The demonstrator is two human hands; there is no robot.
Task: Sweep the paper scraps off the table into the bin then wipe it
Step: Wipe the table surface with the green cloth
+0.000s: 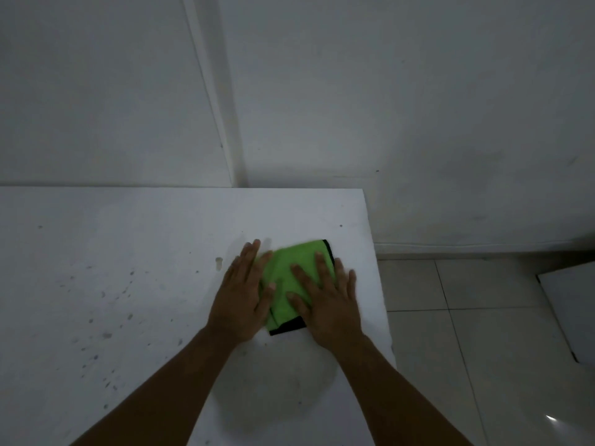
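Both hands lie flat, fingers straight: left hand [242, 292] and right hand [325, 302] press the folded green cloth [288, 278] onto the table [128, 252] at frame centre, likely spreading pressure for wiping. No scraps visible; dim light, dark specks lower left unclear.

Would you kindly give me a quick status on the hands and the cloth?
Left hand and right hand flat, fingers straight, pressing green cloth. Cloth folded, near table's right edge. No scraps visible; dark specks on tabletop left.
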